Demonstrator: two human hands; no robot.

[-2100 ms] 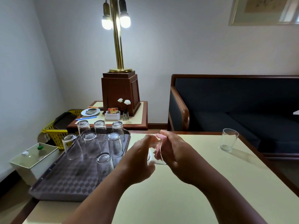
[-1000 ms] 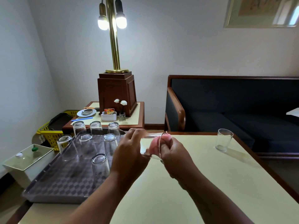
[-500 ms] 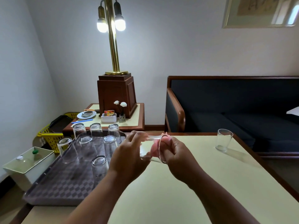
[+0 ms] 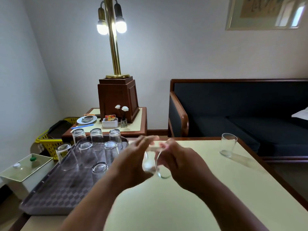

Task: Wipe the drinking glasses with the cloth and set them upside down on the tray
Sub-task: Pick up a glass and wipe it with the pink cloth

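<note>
Glass (image 4: 150, 161) lies sideways over the table (image 4: 183, 205), long axis nine-to-three. The left hand (image 4: 131, 162) grips its base; its mouth faces the right hand (image 4: 181, 164), fingers curled at the rim, cloth too blurred to tell. Tray (image 4: 55, 194) at nine o'clock, nearer the left hand, holds seven upturned glasses (image 4: 85, 150). One upright glass (image 4: 228, 145) stands at two o'clock.

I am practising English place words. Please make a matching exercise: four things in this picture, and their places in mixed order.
Things:
1 held glass
2 upright glass
3 tray
4 yellow basket

Places:
a beyond the tray's far left corner
b between left hand and right hand
c near the table's far right corner
d under seven upside-down glasses

Pairs: 1-b, 2-c, 3-d, 4-a.
</note>
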